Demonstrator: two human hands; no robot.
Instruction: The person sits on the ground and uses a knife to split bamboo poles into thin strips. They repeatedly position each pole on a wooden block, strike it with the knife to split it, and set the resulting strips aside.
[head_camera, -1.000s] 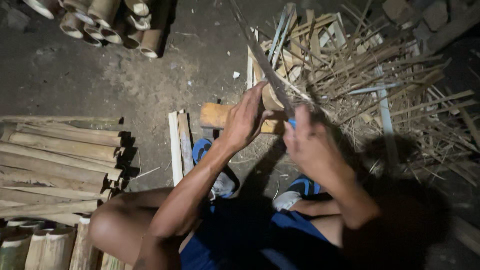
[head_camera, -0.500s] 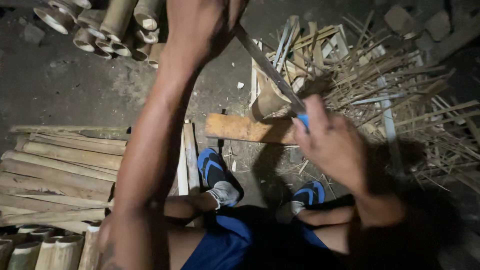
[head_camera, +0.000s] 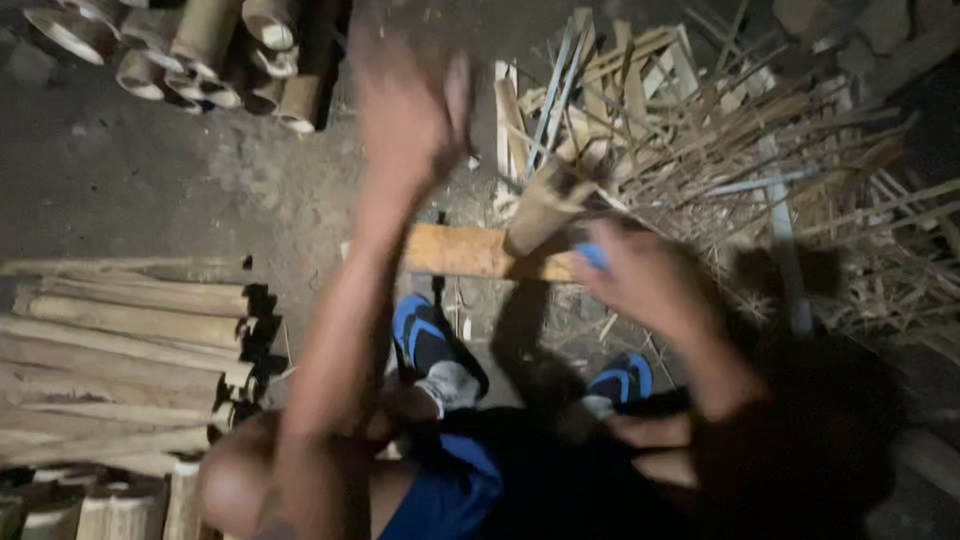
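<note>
A single head-worn camera looked steeply down from close above the seated person's knees and blue shoes (head_camera: 432, 345), facing the dirt floor (head_camera: 150, 190). Stacked bamboo lengths (head_camera: 120, 350) filled the left edge and split strips (head_camera: 800, 170) the upper right; no second view shared the scene.

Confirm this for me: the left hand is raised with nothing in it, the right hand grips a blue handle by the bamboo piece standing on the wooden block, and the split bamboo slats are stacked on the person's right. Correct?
Not quite. The head view shows the stacked bamboo slats on the person's left, not the right; on the right lies a loose pile of thin strips. The rest holds: the left hand is raised empty, and the right hand grips the blue handle by the bamboo piece on the wooden block.
</note>
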